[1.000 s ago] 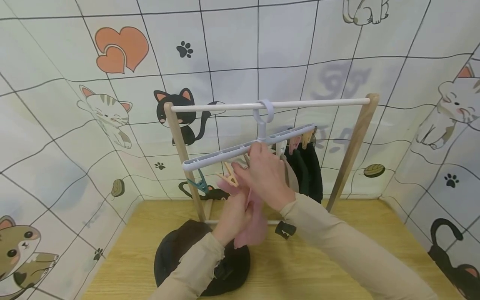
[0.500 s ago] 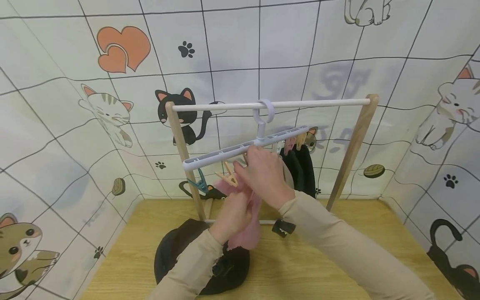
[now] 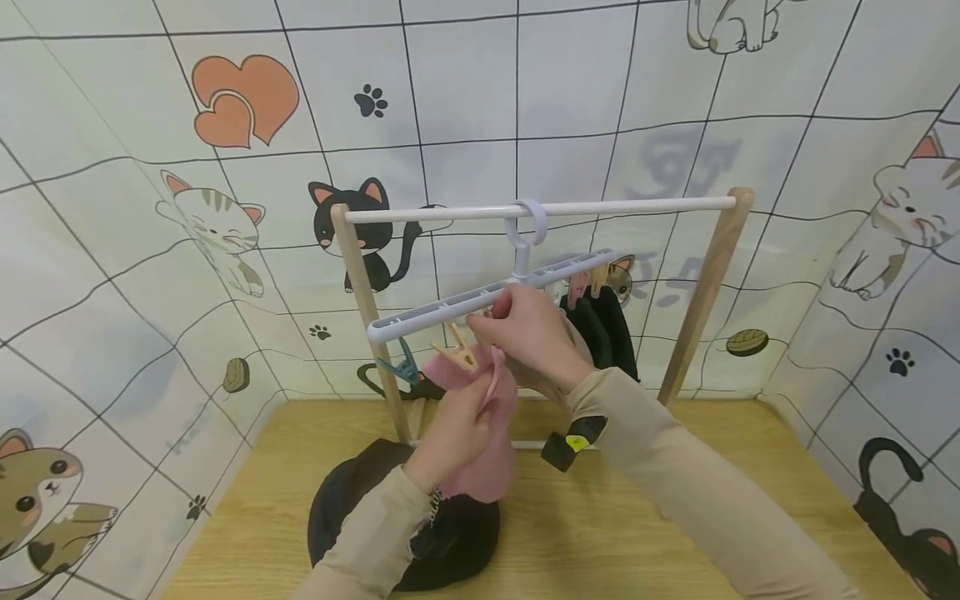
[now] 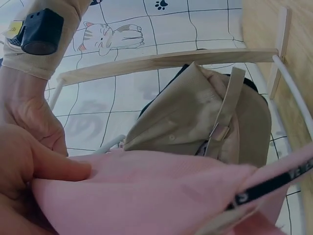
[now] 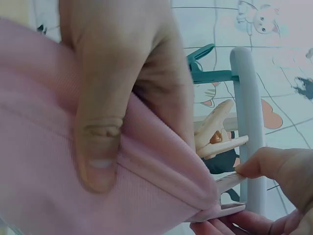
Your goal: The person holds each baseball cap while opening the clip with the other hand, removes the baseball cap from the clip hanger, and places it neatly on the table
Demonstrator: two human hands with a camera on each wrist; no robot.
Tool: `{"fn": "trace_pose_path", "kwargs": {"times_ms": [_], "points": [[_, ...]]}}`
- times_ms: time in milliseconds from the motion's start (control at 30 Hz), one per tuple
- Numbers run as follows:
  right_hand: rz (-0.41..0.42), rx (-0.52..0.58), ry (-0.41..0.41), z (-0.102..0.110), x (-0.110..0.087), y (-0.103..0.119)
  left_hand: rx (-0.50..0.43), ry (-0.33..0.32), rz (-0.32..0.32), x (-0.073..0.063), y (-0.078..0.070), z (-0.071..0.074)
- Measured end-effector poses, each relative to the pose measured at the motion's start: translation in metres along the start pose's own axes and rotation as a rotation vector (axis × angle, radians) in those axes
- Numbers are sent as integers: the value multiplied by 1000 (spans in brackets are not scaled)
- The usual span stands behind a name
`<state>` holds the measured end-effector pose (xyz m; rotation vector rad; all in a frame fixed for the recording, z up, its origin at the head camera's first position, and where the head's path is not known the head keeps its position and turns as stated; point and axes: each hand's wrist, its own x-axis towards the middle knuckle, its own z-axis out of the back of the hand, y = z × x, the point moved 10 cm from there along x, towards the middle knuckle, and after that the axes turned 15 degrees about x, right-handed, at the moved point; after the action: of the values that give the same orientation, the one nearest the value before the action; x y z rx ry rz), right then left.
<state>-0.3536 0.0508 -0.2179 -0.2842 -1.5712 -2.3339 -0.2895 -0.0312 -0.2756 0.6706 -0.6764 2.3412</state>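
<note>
My left hand (image 3: pixel 452 429) grips a pink cap (image 3: pixel 483 477) by its fabric, thumb on the outside. In the left wrist view its dark, lettered strip (image 4: pixel 279 185) shows on the right. My right hand (image 3: pixel 536 333) is just under the middle of a pale lilac hanger (image 3: pixel 442 313), pinching a pale clip (image 5: pixel 231 182) that hangs from it. The cap's edge lies right at the clip's jaws. Left of that clip dangle a cream clip (image 3: pixel 459 350), overlapping the cap in the head view, and a teal clip (image 3: pixel 405 368).
The hanger hooks over the white rod (image 3: pixel 637 207) of a wooden-sided rack. A beige cap (image 4: pixel 171 117) and dark caps (image 3: pixel 600 325) hang from its right half, by pink and orange clips. A black cap (image 3: pixel 465 542) lies on the wooden table (image 3: pixel 600 542), below my left forearm.
My left hand has shifted slightly left with the pink cap, whose upper edge now shows folded above the fingers. My right wrist has turned a little. The hanger swung slightly.
</note>
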Motion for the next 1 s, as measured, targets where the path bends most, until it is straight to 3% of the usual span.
{"fn": "trace_pose_path", "kwargs": {"times_ms": [333,567,767,1000], "points": [[-49,141,11,-2,2,-10,-23,-57,57,-5,3,5],[-9,149,24,-3,7,-9,-24,-71,90,-6,4,10],[-24,232,24,-6,8,-13,-37,-100,90,-6,4,15],[31,329,29,-10,7,-12,-57,-109,98,-8,3,15]]}}
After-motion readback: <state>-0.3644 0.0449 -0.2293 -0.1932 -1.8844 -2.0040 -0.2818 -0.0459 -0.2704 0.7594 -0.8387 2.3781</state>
